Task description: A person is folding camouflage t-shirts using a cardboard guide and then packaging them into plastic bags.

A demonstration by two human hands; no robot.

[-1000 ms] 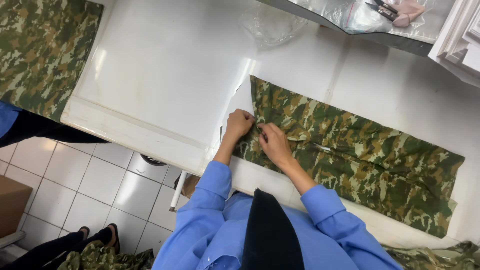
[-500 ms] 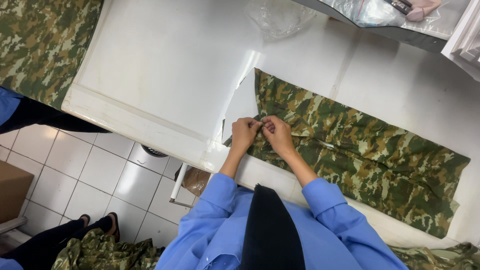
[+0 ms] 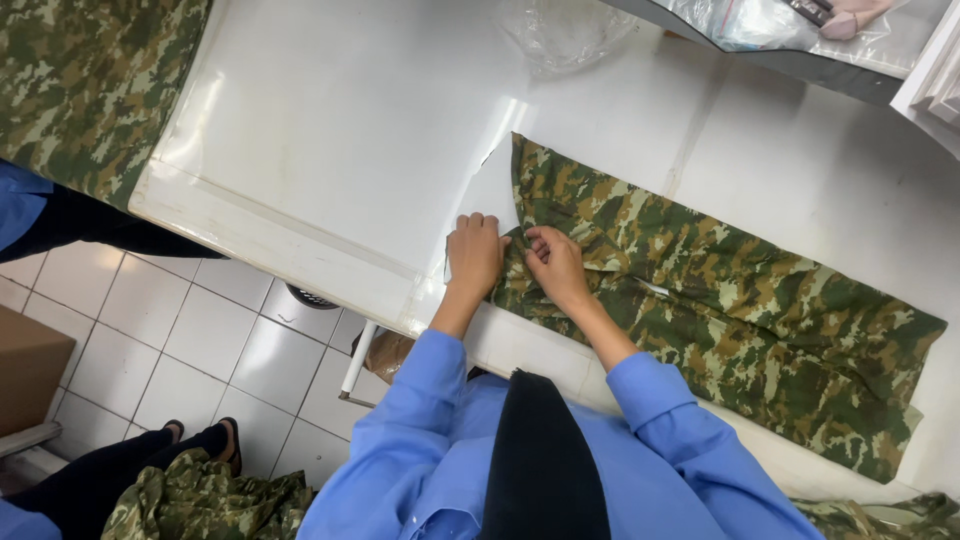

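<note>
Fingers first: the left hand (image 3: 476, 252) lies knuckles-up at the near end of the camouflage garment (image 3: 720, 300), fingers curled together and pressing down on the fabric's edge, just left of centre frame. The right hand (image 3: 556, 265) sits right beside it, nearly touching, fingertips bunched and pinching a small fold of the cloth; what exactly lies between the tips is too small to tell.

Compared with a second ago, both hands have slid a little toward the garment's left end and drawn closer together, the left hand now flatter on the cloth. That reads as work on one small spot at this end, not a repositioning of the whole piece, which lies as it did.

Outward from the fingers, the garment stretches flat and long toward the lower right of the frame across the white table (image 3: 330, 130). A pale sheet (image 3: 495, 190) peeks out just above the left hand. Blue sleeves (image 3: 420, 390) run down to the bottom edge. Upper left, another camouflage cloth (image 3: 80, 80) lies spread; top centre, a clear plastic bag (image 3: 565, 30). Lower left, tiled floor (image 3: 170, 340) and more camouflage fabric (image 3: 200, 500) heaped.
</note>
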